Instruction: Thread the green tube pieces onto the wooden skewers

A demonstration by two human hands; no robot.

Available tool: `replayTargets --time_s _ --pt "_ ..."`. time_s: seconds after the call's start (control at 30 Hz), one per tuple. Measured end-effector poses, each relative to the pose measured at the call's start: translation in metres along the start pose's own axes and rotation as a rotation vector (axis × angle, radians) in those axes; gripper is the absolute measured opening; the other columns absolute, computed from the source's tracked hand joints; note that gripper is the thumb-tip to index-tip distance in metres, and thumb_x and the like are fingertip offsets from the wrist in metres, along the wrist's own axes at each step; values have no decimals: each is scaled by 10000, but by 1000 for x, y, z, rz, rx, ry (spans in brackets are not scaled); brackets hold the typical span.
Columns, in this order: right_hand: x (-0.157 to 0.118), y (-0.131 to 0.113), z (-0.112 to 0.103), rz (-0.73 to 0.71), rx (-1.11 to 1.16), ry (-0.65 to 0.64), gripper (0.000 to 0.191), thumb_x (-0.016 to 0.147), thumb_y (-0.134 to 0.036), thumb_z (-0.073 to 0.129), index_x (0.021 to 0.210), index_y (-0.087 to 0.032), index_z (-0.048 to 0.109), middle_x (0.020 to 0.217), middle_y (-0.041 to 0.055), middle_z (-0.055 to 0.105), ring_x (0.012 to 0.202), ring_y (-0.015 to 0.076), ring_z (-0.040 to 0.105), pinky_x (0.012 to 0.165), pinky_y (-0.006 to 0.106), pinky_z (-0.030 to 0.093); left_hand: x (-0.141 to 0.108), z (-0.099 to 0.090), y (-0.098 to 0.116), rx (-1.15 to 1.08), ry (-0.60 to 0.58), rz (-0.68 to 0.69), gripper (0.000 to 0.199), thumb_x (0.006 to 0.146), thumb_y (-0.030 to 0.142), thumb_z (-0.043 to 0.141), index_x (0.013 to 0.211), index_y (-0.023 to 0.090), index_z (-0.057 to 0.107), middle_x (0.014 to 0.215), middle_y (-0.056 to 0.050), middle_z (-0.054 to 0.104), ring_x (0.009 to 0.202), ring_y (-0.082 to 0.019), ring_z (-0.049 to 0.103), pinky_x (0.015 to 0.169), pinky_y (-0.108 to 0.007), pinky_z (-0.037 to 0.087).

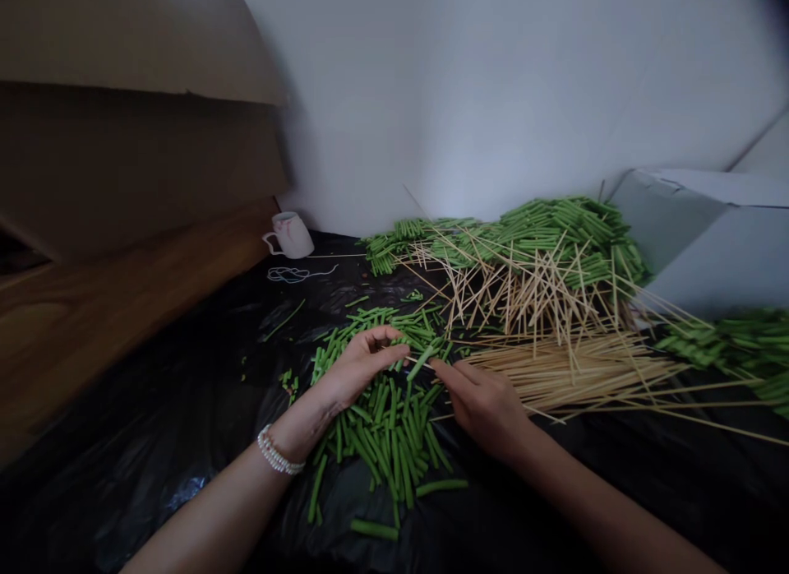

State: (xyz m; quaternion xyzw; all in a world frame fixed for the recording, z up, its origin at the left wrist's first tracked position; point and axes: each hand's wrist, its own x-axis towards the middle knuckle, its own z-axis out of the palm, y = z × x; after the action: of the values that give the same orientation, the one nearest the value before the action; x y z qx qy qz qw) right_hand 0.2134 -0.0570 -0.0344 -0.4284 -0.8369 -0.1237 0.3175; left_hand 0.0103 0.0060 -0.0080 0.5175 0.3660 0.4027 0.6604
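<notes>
Over the pile of cut green beans, the left hand pinches a bamboo skewer; the right hand meets it beside a bean piece, grip unclear. Loose skewers crowd the pile's right; black plastic spreads open leftward.

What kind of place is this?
Probably a makeshift indoor workspace, perhaps in a home: black plastic sheeting covers the work surface, cut green stalks and thin wooden sticks lie heaped on it, and a mug sits near a plain wall.

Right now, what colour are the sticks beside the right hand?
The sticks are pale tan, clearest in the head view.
</notes>
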Motion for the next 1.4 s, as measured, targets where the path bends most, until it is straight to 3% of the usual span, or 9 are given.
replayTargets --time_s 0.2,0.4,0.7,1.2,1.4 --pt "-1 0 -1 4 2 -28 334 883 -84 415 1143 -135 618 727 18 631 621 117 567 567 237 379 0 -3 -2 20 -23 -41 222 695 299 782 805 151 658 655 11 684 589 -92 598 636 -213 455" --pt "-1 -1 -1 6 12 -32 326 883 -88 418 1136 -130 619 733 22 637 641 115 573 584 228 382 1 -5 -6 -42 26 -82 252 638 270 819 798 161 659 705 13 706 596 -100 623 643 -225 485" --pt "-2 -2 2 11 22 -50 323 894 -91 414 1140 -133 620 719 13 627 592 106 552 553 233 371 -1 -1 -2 -6 -5 -74 227 674 264 801 794 162 637 666 40 672 552 -65 582 583 -180 447" --pt "-2 -2 0 36 28 -45 331 892 -86 403 1133 -136 623 749 28 655 647 117 586 605 229 412 0 -6 -2 102 -25 -18 236 703 319 784 835 149 688 733 -4 711 636 -101 621 683 -226 481" --pt "-2 -2 1 27 40 -45 326 888 -84 416 1138 -127 622 746 23 647 629 115 583 574 232 396 -1 -4 -2 77 -20 -30 225 695 300 790 822 157 671 720 14 706 615 -95 613 655 -221 475"
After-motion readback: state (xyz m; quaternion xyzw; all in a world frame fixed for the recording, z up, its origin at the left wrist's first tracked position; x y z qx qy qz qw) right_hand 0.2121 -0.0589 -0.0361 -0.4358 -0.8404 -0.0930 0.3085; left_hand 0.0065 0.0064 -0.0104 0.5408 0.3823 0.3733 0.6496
